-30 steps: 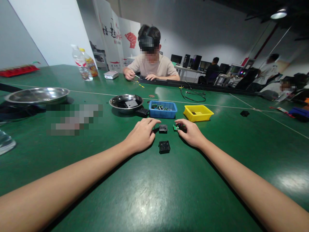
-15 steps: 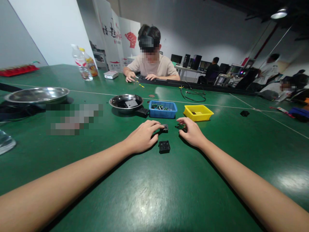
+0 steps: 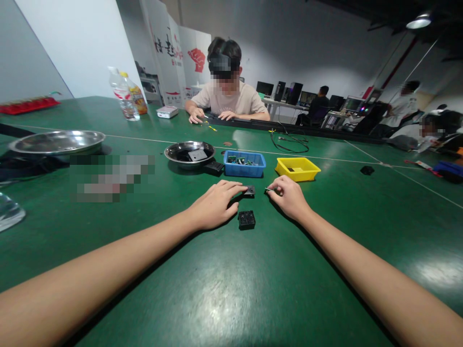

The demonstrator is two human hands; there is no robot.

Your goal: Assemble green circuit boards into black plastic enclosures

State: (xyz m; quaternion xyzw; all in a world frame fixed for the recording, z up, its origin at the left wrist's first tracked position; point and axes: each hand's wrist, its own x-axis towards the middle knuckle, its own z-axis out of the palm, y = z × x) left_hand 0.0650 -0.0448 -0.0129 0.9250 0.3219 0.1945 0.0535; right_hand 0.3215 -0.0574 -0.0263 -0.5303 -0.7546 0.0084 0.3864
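My left hand (image 3: 216,206) lies palm down on the green table, fingers stretched out and thumb apart. Its index fingertip rests on a small flat black plastic piece (image 3: 250,191). Just nearer to me sits a square black plastic housing (image 3: 247,220), its inner details facing up. On the other side, my right hand (image 3: 289,196) pinches a small thin circuit board (image 3: 268,190) between thumb and fingertips. The board shows nearly edge-on, and the fingers cover part of it.
Beyond my hands stand a blue bin (image 3: 244,165) of circuit boards and a yellow bin (image 3: 298,169). Left of them is a steel bowl (image 3: 177,156) with a black part (image 3: 214,167) beside it. A cable (image 3: 289,144) lies farther back. Another person (image 3: 227,99) works opposite.
My right hand's fingers have closed on the circuit board, which has turned from lying flat-looking to nearly edge-on. My left hand stays in place on the flat black piece.
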